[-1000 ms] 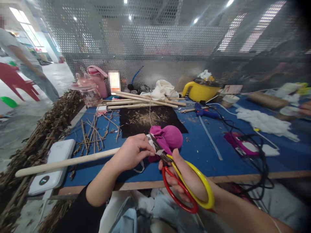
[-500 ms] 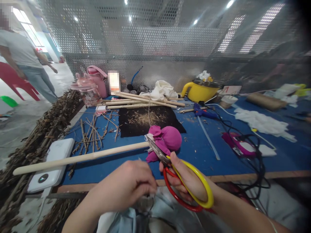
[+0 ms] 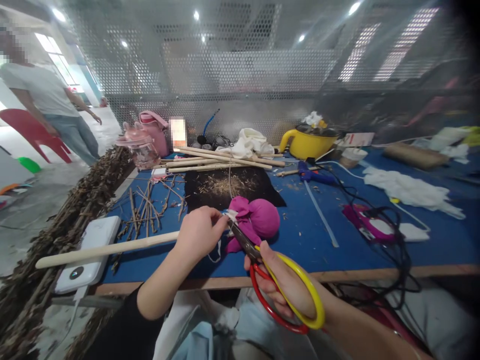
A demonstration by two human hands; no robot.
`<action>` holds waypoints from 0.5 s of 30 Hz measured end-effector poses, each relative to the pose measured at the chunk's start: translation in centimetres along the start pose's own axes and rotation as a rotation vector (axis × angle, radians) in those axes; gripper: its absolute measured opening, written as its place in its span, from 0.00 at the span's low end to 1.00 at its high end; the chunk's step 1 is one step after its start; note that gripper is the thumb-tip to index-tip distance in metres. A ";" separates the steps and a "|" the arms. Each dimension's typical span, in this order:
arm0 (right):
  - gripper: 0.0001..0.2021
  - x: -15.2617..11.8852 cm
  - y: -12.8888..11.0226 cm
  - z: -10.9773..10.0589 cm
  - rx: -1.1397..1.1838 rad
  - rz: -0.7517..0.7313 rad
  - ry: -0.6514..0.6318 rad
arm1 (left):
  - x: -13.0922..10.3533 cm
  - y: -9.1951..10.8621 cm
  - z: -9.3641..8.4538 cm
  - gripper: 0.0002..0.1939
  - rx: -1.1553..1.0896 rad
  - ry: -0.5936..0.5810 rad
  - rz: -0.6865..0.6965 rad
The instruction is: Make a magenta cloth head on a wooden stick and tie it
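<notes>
A magenta cloth bundle with a round, stuffed end lies on the blue table. White wrapping shows at its neck, where a pale wooden stick meets it. My left hand lies over the stick, thumb and finger pinched at the wrapping. A loose loop of white string hangs just beneath that hand. My right hand grips scissors with one yellow and one red handle. Their dark blades point up-left and touch the wrapping; whether the tips are parted is unclear.
A white power bank sits under the stick's left part. Behind are a black cloth with shavings, several wooden sticks and a yellow pot. A blue glue gun and black cables lie rightward. A person stands far left.
My left hand has moved up and away from my body to the wrapping, now covering part of the stick. The scissors' blades stay at the bundle's neck. The view has shifted slightly.
</notes>
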State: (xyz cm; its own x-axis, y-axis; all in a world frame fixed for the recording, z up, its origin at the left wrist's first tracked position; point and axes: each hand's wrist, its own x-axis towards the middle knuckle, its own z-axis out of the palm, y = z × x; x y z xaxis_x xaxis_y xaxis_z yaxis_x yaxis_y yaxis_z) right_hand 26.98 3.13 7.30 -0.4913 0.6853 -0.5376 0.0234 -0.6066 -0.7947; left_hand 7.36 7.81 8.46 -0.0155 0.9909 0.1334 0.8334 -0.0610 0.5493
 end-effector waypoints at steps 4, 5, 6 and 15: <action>0.32 0.0 0.3 0.0 0.009 0.012 0.004 | -0.5 0.0 0.4 0.13 -0.015 0.038 0.036; 0.32 0.1 0.4 0.0 0.018 0.020 -0.001 | -0.6 -0.1 0.4 0.12 -0.018 0.047 0.062; 0.32 0.1 0.4 0.0 0.027 0.028 -0.004 | -0.7 -0.1 0.4 0.12 -0.023 0.056 0.089; 0.30 1.2 -0.2 0.7 0.010 -0.033 -0.026 | -1.2 -0.2 -0.1 0.11 -0.092 0.041 0.175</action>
State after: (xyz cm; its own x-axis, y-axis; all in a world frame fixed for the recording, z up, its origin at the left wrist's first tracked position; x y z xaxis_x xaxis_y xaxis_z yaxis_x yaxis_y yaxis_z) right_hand 25.75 3.73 7.00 -0.5142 0.6945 -0.5032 -0.0020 -0.5877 -0.8091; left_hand 7.17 6.65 8.25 0.1011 0.9587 0.2659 0.7713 -0.2444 0.5877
